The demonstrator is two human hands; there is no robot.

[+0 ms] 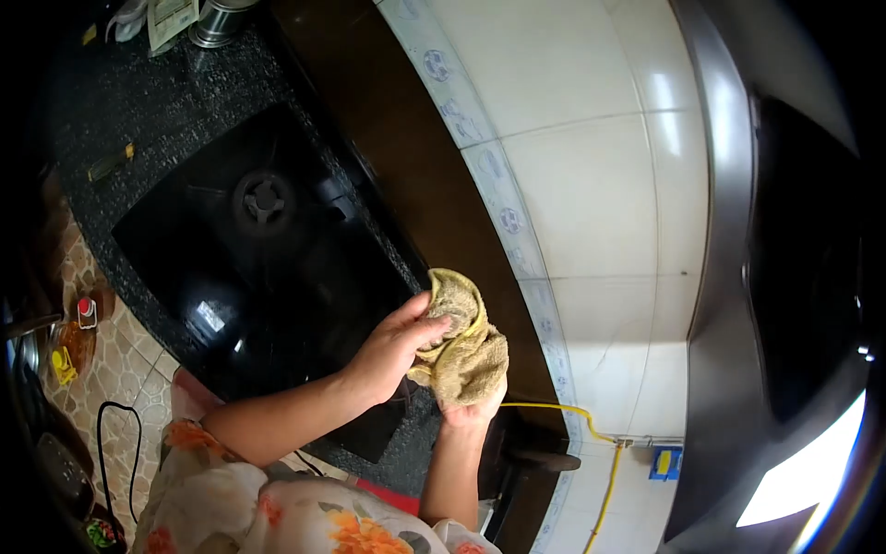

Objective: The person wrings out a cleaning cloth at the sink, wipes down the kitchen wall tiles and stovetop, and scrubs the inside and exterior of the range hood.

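A crumpled yellowish cloth with darker stains is held up in both hands, above the edge of the black glass hob. My left hand grips its near side, with the thumb pressed on the fabric. From below, my right hand supports the bunched lower part; most of its fingers are hidden behind the cloth. A round burner shows on the hob, up and left of the hands.
Speckled dark counter surrounds the hob. A metal canister and a packet stand at the upper left. White wall tiles, a yellow hose and a range hood are to the right.
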